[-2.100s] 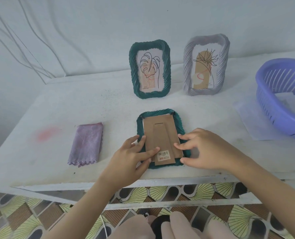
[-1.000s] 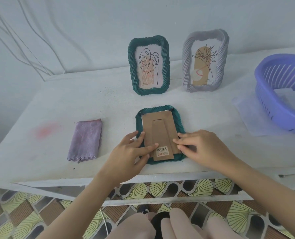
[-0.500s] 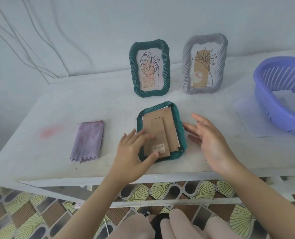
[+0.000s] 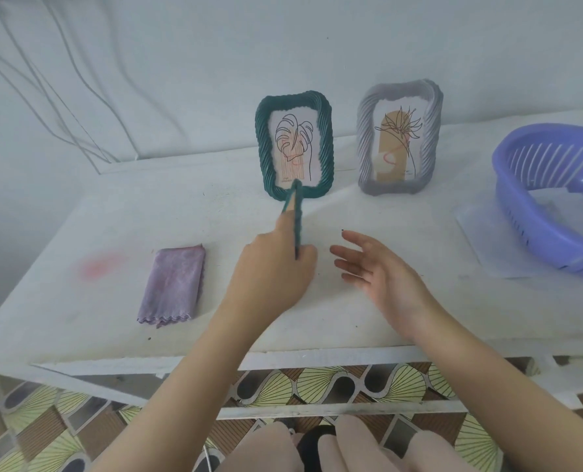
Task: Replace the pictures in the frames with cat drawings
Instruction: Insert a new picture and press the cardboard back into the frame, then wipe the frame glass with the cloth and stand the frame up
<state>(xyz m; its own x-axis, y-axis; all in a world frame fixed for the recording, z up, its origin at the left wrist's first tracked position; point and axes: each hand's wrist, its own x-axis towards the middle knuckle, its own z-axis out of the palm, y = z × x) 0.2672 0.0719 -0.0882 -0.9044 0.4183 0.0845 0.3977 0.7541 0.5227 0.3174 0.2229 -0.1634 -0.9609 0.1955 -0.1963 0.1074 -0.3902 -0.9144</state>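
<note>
Our left hand (image 4: pixel 269 277) gripped a green frame (image 4: pixel 296 219) edge-on above the table (image 4: pixel 419 321), its top overlapping the standing green frame (image 4: pixel 295 144). Our right hand (image 4: pixel 382 270) hovered beside it, fingers spread. A grey frame (image 4: pixel 399 137), purple cloth (image 4: pixel 172 287) and basket (image 4: pixel 552 195) lay around.

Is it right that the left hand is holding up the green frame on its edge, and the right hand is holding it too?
Not quite. The head view shows the left hand gripping the green frame edge-on, but the right hand is open and apart from it.
</note>
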